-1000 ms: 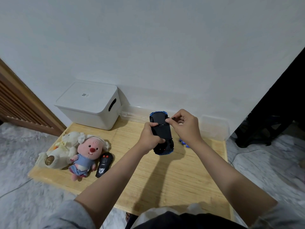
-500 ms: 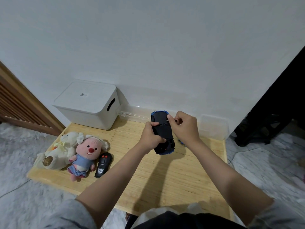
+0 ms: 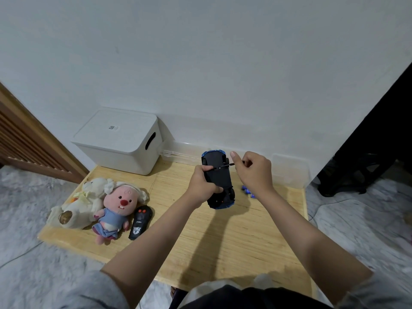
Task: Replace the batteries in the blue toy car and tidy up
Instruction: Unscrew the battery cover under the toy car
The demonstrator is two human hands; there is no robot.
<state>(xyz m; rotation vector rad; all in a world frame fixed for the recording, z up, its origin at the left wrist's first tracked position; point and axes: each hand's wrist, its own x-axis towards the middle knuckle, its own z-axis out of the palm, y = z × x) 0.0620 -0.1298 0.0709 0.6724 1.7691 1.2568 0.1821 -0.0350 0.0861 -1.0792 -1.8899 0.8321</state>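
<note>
The blue toy car [image 3: 219, 175] is held upside down above the wooden table [image 3: 223, 237], its black underside facing me. My left hand [image 3: 201, 186] grips the car's left side, thumb on the underside. My right hand [image 3: 253, 170] pinches a small screwdriver [image 3: 224, 166] whose thin shaft lies across the underside toward the left thumb. Several small blue batteries [image 3: 248, 191] lie on the table just right of the car, partly hidden by my right wrist.
A black remote control [image 3: 141, 221] lies beside a pink plush toy [image 3: 117, 209] and a cream plush toy [image 3: 82, 202] at the table's left. A white lidded storage box [image 3: 118, 140] stands at the back left. A clear plastic container [image 3: 289, 170] sits against the wall.
My right hand has drawn back to the right from the car's underside, so the screwdriver shaft now shows between hand and car. The left hand keeps its grip on the car.
</note>
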